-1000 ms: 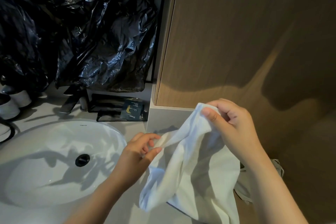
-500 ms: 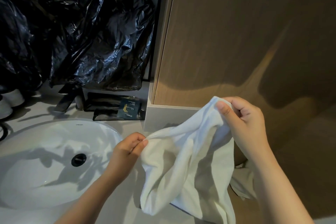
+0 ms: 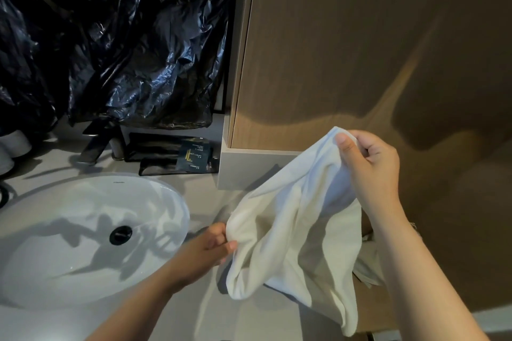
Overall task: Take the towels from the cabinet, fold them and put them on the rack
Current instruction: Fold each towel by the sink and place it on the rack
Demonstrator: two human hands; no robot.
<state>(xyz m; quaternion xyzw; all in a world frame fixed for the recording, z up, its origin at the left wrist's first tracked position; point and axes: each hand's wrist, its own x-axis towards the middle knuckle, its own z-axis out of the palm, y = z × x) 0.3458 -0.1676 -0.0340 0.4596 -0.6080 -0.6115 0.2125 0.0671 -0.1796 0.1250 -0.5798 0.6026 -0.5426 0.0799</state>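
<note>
Looking down at a wood-grain cabinet panel (image 3: 360, 50) on the right, crumpled black plastic sheeting (image 3: 124, 36) on the left, and below them a white oval sink (image 3: 41, 271) set in a grey countertop (image 3: 199, 194). Holding a white towel (image 3: 291, 230) in the air between sink and cabinet, limp and bunched, not yet flat.

Gripping its upper edge high with the right hand (image 3: 371, 169), thumb and curled fingers closed on a gathered corner. Pinching a lower edge with the left hand (image 3: 205, 249), fingers curled round a fold, near the sink rim.

Judging from this: at the start of the folding step, hunting for corners and opening the cloth out, with nothing folded yet and no rack in view. Calling next, probably, for sliding each hand along the hem to a true corner, pulling that edge taut, then bringing corner to corner. Risking a crooked fold by keeping cloth bunched in either grip.

Behind the right forearm, more pale cloth (image 3: 368, 266), too hidden to identify. At the back of the counter, a chrome faucet (image 3: 97, 144) and dark toiletry sachets (image 3: 194, 158).
</note>
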